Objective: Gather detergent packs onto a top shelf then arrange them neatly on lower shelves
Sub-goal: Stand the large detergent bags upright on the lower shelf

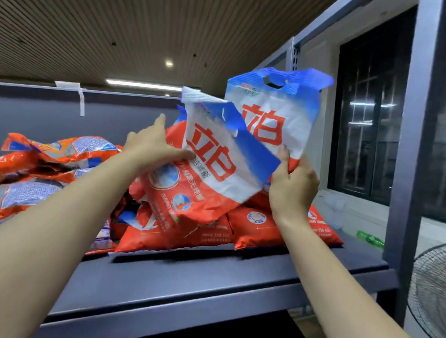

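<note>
The left hand (pixel 152 145) is pressing open-fingered on a leaning detergent pack (pixel 202 172); the right hand (pixel 293 184) is apparently gripping another pack (pixel 277 114). Piled near the top shelf's (pixel 232 274) front edge, they could slide off.

You have two hands up, two raised detergent packs (pixel 274 119), and one fan (pixel 437 296); the shelf's heaped packs defy counting.

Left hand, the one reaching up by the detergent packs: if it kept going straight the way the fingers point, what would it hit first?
Probably the tilted detergent pack: the left hand already lies against its left edge, fingers pointing up and away over the shelf. Past that, the grey back panel, though depth is hard to judge.
</note>
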### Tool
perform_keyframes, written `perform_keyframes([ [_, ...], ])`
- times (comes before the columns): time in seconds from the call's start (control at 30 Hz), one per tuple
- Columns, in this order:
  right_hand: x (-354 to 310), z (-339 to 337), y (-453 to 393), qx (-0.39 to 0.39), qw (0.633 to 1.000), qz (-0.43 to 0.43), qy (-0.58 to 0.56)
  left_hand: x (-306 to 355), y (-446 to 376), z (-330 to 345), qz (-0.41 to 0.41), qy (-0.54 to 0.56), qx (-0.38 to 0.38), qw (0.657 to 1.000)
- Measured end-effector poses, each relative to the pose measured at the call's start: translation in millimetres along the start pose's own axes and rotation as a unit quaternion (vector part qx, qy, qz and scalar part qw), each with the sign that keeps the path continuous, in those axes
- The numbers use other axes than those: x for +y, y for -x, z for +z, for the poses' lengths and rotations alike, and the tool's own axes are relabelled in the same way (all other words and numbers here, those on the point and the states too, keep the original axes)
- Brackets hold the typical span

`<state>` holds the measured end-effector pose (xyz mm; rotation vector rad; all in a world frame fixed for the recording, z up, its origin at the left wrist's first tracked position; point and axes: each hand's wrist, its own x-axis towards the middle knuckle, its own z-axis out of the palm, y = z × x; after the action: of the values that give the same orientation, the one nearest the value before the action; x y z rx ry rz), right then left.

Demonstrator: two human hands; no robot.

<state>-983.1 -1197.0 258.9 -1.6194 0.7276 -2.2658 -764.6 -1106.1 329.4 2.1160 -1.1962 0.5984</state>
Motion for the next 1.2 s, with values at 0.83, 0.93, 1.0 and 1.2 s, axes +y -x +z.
perform_keyframes([
  [0.83,-18.6,-98.0,9.9,-0.003,0.991,0.107,-0.08,5.6,145.6,-38.1,-0.175,0.151,0.363,0.903],
  [0.93,-13.0,-121.2,5.6,0.005,0.987,0.133,-0.091,18.8,173.2,-39.9,-0.18,0.167,0.41,0.878],
  [1.0,-6.6,-138.3,3.7,0.025,0.985,0.139,-0.099,25.8,192.8,-38.5,-0.184,0.172,0.424,0.87],
  [1.2,20.4,-184.9,24.2,0.018,0.987,0.148,-0.063,48.3,259.7,-14.9,-0.185,0.172,0.417,0.873],
])
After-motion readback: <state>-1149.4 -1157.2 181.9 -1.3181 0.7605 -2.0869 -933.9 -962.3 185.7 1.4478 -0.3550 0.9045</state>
